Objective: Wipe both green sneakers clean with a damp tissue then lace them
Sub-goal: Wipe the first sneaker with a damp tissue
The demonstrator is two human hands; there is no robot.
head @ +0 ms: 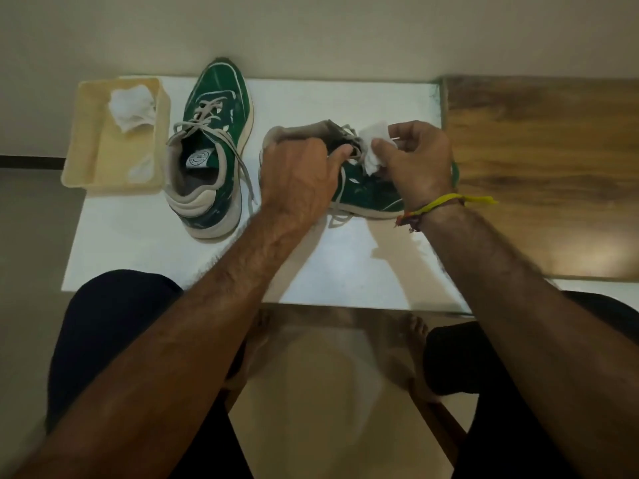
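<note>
Both forearms reach over the white table [145,257] from where I watch. My left hand [297,181] grips the collar of the near sneaker [370,193], which lies on its side. My right hand [418,160] has its fingers [380,145] pinching a tissue [375,146] against the laces (crumpled, white). Standing upright at left is the other sneaker [211,146], beside a tray [86,146] holding used tissues [133,108].

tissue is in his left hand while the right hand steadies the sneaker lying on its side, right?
Not quite: the hands are swapped. The head view shows the tissue pinched in the right hand, while the left hand steadies the sneaker lying on its side. The rest holds.
</note>
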